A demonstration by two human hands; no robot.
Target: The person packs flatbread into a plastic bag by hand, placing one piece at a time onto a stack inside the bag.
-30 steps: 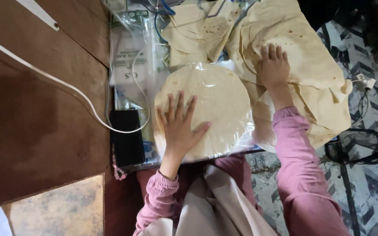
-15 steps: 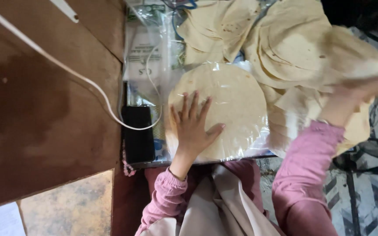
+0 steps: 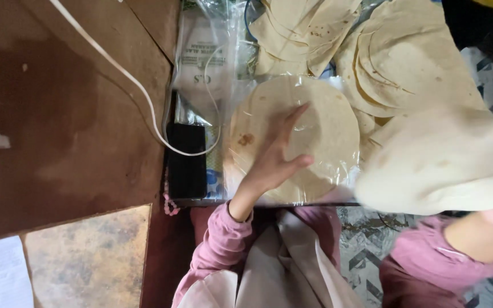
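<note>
The left hand (image 3: 275,157) was laid flat, fingers spread wide, on a round flatbread (image 3: 320,122) sitting on a clear plastic sheet (image 3: 232,171) at the table's near edge. A blurred flatbread (image 3: 446,165) was held up at the right of the view, well above the patterned floor (image 3: 366,251); only the right wrist and pink sleeve (image 3: 429,265) could be made out, so the right fingers could not be told. Loose flatbreads (image 3: 406,57) were heaped just beyond. A black phone (image 3: 186,159) and white cable (image 3: 126,77) were seen to the left.
</note>
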